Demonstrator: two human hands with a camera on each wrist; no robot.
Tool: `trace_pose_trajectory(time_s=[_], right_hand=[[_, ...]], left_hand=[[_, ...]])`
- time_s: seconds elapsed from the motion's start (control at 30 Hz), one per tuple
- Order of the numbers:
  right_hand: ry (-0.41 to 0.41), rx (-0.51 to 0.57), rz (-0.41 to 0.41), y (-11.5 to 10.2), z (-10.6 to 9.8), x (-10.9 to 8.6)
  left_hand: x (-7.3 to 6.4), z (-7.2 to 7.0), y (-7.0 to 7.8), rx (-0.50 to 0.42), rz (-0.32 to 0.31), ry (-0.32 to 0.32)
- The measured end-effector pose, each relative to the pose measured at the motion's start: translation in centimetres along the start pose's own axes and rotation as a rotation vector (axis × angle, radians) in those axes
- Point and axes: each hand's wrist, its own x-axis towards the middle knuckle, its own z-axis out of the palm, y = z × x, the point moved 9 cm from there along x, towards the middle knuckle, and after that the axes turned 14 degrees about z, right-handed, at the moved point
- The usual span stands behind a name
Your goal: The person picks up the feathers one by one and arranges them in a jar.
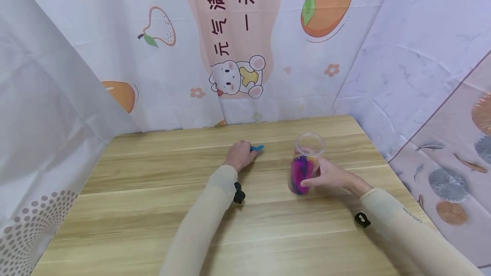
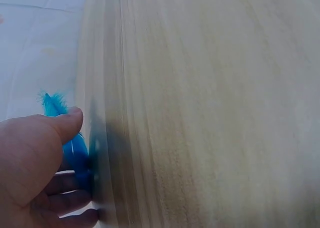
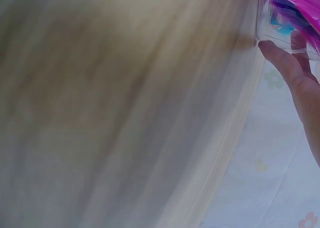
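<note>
My left hand [image 1: 239,155] is low over the middle of the table and pinches a blue feather [image 1: 257,148]. In the left wrist view the thumb lies across the feather [image 2: 76,155], and its fluffy lighter end sticks out above. To the right, my right hand [image 1: 326,175] grips a clear plastic cup [image 1: 310,151] around its side, thumb toward me. The cup stands roughly upright, slightly tilted, with its round rim uppermost. Inside are bright pink and dark purple feathers [image 1: 300,173]. The right wrist view shows only part of the cup, with a bit of blue inside too.
The wooden table [image 1: 153,208] has light and brown grain. Behind it hangs a printed white curtain [image 1: 172,76] reaching the back edge, and more patterned cloth [image 1: 429,110] hangs at the right. A black wrist mount [image 1: 239,194] sits on the left sleeve, another [image 1: 362,219] on the right.
</note>
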Motion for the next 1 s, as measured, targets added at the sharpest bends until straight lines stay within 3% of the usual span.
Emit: trace_pose_trajectory(time_s=[0.37, 0.8, 1.0], right_hand=[[-0.02, 0.03, -0.041, -0.5, 0.0, 0.0], [-0.021, 0.023, -0.049, -0.6, 0.2, 0.2], [-0.027, 0.026, -0.042, -0.6, 0.2, 0.1]], left_hand=[[0.3, -0.5, -0.4, 0.001, 0.055, -0.009], [0.2, -1.6, -1.4, -0.144, 0.13, 0.156], [0.1, -2.6, -1.2, -0.31, 0.184, 0.215]])
